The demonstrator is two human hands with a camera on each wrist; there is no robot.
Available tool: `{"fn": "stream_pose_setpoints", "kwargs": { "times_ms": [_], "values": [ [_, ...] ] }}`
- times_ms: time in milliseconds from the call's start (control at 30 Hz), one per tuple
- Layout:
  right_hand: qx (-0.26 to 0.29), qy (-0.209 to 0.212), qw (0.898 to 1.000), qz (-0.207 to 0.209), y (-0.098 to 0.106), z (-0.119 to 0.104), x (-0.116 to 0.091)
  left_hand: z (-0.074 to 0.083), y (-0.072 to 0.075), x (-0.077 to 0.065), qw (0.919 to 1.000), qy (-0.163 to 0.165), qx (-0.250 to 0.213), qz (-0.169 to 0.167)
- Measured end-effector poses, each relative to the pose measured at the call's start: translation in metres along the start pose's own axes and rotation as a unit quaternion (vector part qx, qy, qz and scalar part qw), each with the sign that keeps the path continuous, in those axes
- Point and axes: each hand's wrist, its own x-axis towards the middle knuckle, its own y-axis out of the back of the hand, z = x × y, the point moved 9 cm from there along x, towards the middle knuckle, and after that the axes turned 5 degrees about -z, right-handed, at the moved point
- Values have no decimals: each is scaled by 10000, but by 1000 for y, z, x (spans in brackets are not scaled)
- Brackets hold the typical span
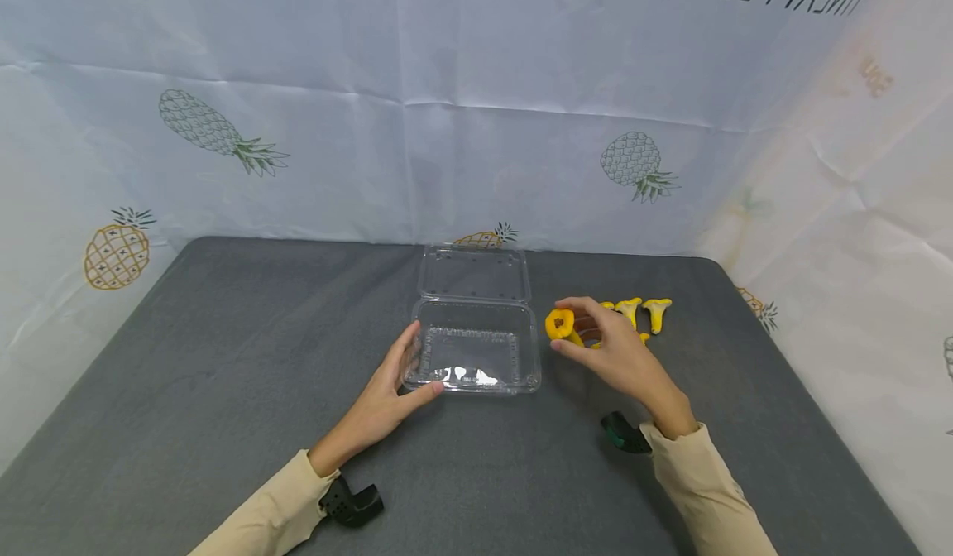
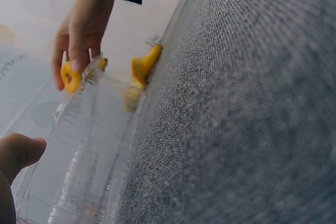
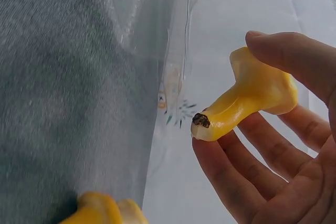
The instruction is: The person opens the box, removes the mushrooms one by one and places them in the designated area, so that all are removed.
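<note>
My right hand [image 1: 614,349] holds a yellow chanterelle mushroom [image 1: 558,323] just off the right side of a clear plastic clamshell container [image 1: 476,386]. In the right wrist view the thumb lies on the mushroom's flared cap [image 3: 265,85], and a fingertip meets the dark-spotted stem end. The container's hinged lid [image 1: 474,273] is laid back, away from me. My left hand [image 1: 380,399] rests at the container's left near corner, fingers straight along the left wall and thumb over the near rim. Most of the left fingers are hidden in the left wrist view.
Several more yellow chanterelles [image 1: 657,314] lie on the grey tabletop [image 1: 462,473] behind and right of my right hand, partly hidden by it. A pineapple-print cloth [image 1: 335,159] hangs behind the table and along its right side.
</note>
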Motion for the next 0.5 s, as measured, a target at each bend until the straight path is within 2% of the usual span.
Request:
{"fn": "stream_pose_setpoints", "kwargs": {
  "times_ms": [300,500],
  "values": [
    [-64,-274,9994,178,17,15,-15,0,0,0,10000,-46,-22,12],
    [-171,-426,9978,471,35,25,-28,0,-1,0,10000,-33,-43,17]
  ]
}}
